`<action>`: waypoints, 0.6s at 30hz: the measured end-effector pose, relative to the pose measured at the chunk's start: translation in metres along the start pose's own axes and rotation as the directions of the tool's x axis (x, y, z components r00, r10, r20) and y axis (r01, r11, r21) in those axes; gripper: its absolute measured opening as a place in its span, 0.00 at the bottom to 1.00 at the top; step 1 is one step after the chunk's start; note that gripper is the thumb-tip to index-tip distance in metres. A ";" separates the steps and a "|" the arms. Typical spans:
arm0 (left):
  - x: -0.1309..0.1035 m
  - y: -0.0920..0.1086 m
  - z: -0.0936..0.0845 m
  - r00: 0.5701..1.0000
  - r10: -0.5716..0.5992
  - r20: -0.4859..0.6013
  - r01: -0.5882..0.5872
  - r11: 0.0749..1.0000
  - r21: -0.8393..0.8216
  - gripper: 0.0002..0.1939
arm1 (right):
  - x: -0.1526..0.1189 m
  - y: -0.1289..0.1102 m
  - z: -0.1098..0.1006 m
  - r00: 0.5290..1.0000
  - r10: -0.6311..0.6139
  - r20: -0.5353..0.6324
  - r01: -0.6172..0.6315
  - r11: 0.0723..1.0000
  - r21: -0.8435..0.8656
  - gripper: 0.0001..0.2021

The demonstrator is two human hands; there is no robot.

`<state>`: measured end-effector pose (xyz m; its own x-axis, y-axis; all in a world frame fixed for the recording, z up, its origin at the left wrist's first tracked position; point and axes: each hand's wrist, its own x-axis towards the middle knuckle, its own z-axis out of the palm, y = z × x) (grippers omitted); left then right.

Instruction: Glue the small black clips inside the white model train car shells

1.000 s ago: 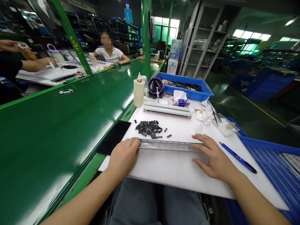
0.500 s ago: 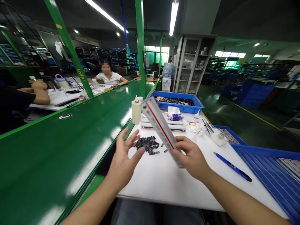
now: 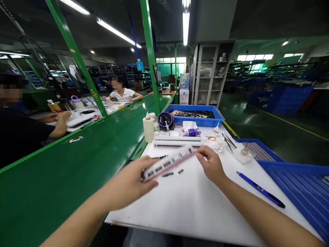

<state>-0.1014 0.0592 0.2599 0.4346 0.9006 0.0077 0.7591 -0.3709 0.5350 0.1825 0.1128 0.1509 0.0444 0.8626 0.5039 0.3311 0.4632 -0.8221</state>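
Observation:
A long white and grey piece with a red stripe and a row of dark windows (image 3: 168, 163) hangs tilted above the white table (image 3: 187, 212), slightly blurred. Its left end is gripped by my left hand (image 3: 131, 181), fingers over the top and thumb below. At the raised right end, my right hand (image 3: 210, 163) pinches the piece between thumb and fingers. Small black parts (image 3: 168, 174) lie under and beside it, some hidden behind it. Similar long white pieces (image 3: 177, 141) rest on the table just beyond.
A cream bottle (image 3: 148, 128), a blue bin of black parts (image 3: 197, 121), tissues, tweezers and a blue pen (image 3: 260, 189) surround the work spot. Blue trays (image 3: 295, 181) stand right. The green conveyor (image 3: 102, 151) runs along the left, with two people beyond it.
The striped piece has swung from steep to nearly level and moved lower. My left hand, open before, has closed on its left end; my right hand now holds the other end. The view has shifted slightly.

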 end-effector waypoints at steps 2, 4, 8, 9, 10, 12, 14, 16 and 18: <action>0.001 -0.005 0.023 0.989 0.002 0.148 -0.014 0.997 0.079 0.29 | -0.002 0.021 -0.002 0.989 0.150 0.016 -0.150 0.988 0.024 0.12; 0.004 -0.010 0.050 0.977 0.007 0.215 -0.036 0.991 0.132 0.31 | -0.007 0.033 -0.001 0.964 0.248 0.095 -0.252 0.967 0.025 0.14; 0.014 -0.018 0.083 0.970 0.106 0.220 -0.148 0.972 0.181 0.26 | -0.010 0.032 -0.002 0.934 0.285 0.214 -0.295 0.955 0.014 0.15; 0.016 -0.019 0.086 0.973 0.130 0.191 -0.167 0.967 0.193 0.25 | -0.010 0.029 -0.003 0.936 0.268 0.229 -0.277 0.961 0.009 0.15; 0.017 -0.020 0.088 0.975 0.153 0.160 -0.185 0.961 0.208 0.25 | -0.009 0.026 -0.005 0.941 0.241 0.239 -0.248 0.969 0.000 0.15; 0.019 -0.021 0.093 0.973 0.202 0.108 -0.223 0.944 0.244 0.24 | -0.007 0.023 -0.007 0.953 0.174 0.248 -0.173 0.985 -0.028 0.15; 0.020 -0.023 0.100 0.957 0.279 0.077 -0.289 0.912 0.291 0.24 | -0.006 0.021 -0.008 0.966 0.094 0.240 -0.080 0.995 -0.065 0.14; 0.021 -0.025 0.108 0.922 0.384 0.054 -0.379 0.860 0.342 0.23 | -0.005 0.019 -0.009 0.974 -0.025 0.226 0.051 0.992 -0.113 0.14; 0.023 -0.028 0.118 0.871 0.491 0.015 -0.457 0.797 0.395 0.21 | -0.004 0.010 -0.016 0.957 -0.205 0.205 0.242 0.955 -0.172 0.12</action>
<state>-0.0561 0.0634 0.1455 0.7586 0.5986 0.2574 0.5982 -0.7964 0.0890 0.2003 0.1105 0.1450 -0.2186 0.7722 0.5966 0.4890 0.6157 -0.6179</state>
